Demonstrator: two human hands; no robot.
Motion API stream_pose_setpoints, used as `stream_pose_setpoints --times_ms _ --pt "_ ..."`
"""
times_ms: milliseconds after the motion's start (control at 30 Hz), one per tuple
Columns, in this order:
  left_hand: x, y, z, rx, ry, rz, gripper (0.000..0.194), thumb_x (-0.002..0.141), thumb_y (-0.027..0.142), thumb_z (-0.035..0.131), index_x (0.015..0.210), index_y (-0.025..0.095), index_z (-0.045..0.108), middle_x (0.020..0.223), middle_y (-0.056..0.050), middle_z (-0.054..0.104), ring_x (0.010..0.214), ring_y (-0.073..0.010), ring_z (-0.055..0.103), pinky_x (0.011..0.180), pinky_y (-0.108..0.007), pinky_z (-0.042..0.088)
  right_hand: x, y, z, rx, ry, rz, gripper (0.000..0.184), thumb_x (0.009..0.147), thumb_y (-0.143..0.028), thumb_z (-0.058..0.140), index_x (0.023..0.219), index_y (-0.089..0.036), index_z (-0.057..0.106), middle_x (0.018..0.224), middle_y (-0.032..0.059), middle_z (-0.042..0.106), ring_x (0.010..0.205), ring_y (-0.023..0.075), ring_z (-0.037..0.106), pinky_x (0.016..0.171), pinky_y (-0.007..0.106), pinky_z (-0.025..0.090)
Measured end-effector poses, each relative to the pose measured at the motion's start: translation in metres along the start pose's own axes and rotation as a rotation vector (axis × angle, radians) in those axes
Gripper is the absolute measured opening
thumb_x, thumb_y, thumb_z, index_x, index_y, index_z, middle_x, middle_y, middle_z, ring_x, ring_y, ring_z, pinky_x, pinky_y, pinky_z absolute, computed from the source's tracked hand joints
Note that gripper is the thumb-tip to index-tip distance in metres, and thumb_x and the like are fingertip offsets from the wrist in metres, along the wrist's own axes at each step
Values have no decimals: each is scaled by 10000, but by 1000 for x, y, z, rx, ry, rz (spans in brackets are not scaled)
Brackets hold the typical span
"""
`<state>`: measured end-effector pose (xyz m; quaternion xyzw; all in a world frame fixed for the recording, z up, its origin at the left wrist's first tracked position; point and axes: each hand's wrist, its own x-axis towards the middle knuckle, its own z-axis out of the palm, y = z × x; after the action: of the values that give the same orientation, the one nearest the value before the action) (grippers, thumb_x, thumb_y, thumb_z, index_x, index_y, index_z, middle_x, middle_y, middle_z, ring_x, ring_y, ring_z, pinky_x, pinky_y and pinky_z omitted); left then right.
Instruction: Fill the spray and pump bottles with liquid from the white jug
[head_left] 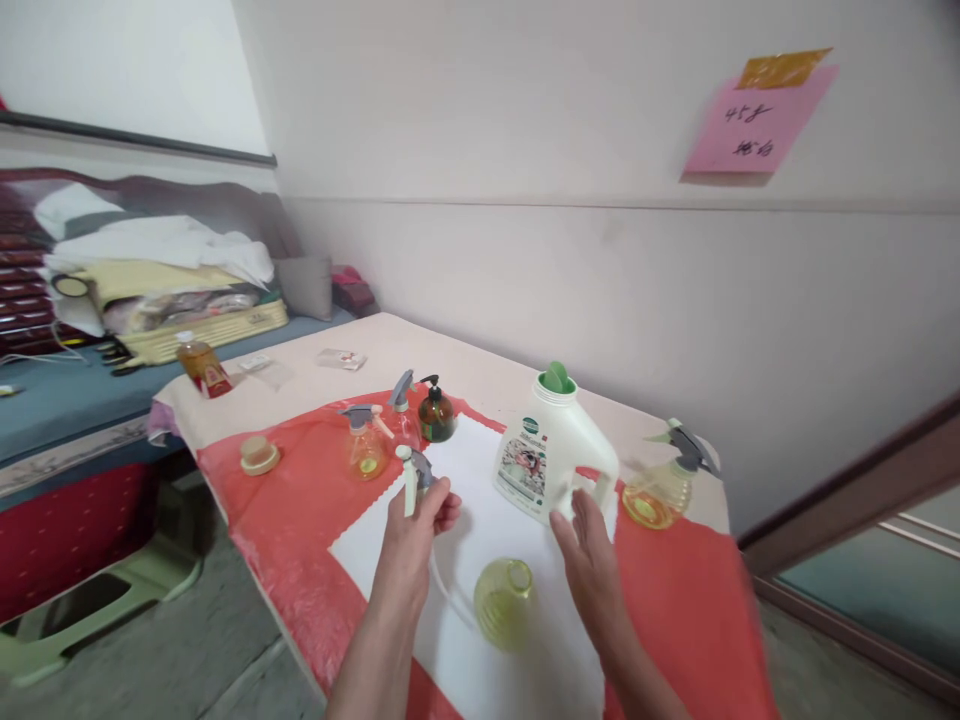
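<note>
My left hand (pixel 420 520) is closed around a grey and pale green spray nozzle (pixel 417 470), whose thin clear tube hangs down over the white paper. Fingers apart, my right hand (pixel 589 550) is beside the handle of a white detergent jug (pixel 551 450); whether it touches the jug is unclear. The jug stands upright, with a green piece in its mouth. Between my forearms an uncapped yellow-green bottle (pixel 502 605) rests on the white paper (pixel 465 560).
Spray bottles (pixel 366 450) and a dark pump bottle (pixel 436 412) stand at the back left. A round cap (pixel 259 455) lies on the red cloth (pixel 292 520). Another spray bottle (pixel 660 490) stands at right. An amber bottle (pixel 202 368) is at the far left table edge.
</note>
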<state>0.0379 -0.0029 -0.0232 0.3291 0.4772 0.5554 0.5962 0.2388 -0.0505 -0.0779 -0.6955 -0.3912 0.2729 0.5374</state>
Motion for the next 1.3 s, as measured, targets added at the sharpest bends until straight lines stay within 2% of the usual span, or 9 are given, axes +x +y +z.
stream_pose_setpoints --times_ms 233,467,567,767,900,1000,1133,1233,1300 --pt "-1 1 2 9 -18 -2 350 754 454 684 900 147 604 743 -59 677 658 -151 622 647 -277 483 74 -46 21 61 75 -45 719 745 -594 594 1267 -102 540 1166 164 660 1059 297 621 936 395 473" --pt "-3 5 0 24 -11 23 335 752 454 677 884 155 606 747 -62 672 664 -162 615 655 -289 477 37 -59 -13 -17 182 -118 889 659 -593 689 1383 -157 414 1382 142 502 1280 320 447 1078 446 321" --pt "-3 5 -1 102 -26 49 318 771 469 641 881 174 600 764 -62 665 683 -178 613 674 -306 471 13 -64 -43 -150 185 -144 877 635 -593 706 1347 -144 460 1239 143 610 1177 346 530 1015 481 386" --pt "8 -2 -7 892 31 158 126 714 312 641 740 248 535 606 -6 548 665 -238 573 635 -309 355 -6 -60 -97 -482 128 -116 708 598 -688 678 1082 -172 659 834 113 712 832 355 648 742 466 509" --pt "13 -12 -9 1133 80 215 92 715 251 605 785 248 545 742 -45 603 735 -256 581 660 -311 330 -7 -50 -119 -635 181 -368 871 638 -652 682 1359 -216 464 1145 127 663 1007 365 624 777 452 513" --pt "15 -18 -8 1155 84 244 98 729 239 591 823 233 569 843 -74 622 790 -255 587 691 -314 347 -7 -44 -130 -713 173 -509 880 709 -568 675 1456 -274 313 1264 111 602 1035 345 618 765 439 527" --pt "15 -17 -6 1134 77 311 133 720 242 609 851 220 611 913 -98 624 915 -293 578 783 -357 377 -5 -38 -135 -706 172 -539 810 740 -551 653 1442 -325 319 1281 79 590 1083 339 596 804 445 530" --pt "8 -9 -1 864 59 388 129 707 265 646 832 235 641 930 -77 642 953 -276 575 875 -368 383 -6 -39 -134 -707 176 -571 769 732 -587 639 1402 -305 385 1297 87 570 1118 339 574 837 437 520" --pt "-2 -2 3 642 -65 355 147 716 302 661 849 240 664 929 -64 657 925 -252 591 888 -353 402 -10 -43 -134 -717 171 -578 826 703 -616 650 1404 -269 386 1288 109 569 1111 352 574 842 453 512"
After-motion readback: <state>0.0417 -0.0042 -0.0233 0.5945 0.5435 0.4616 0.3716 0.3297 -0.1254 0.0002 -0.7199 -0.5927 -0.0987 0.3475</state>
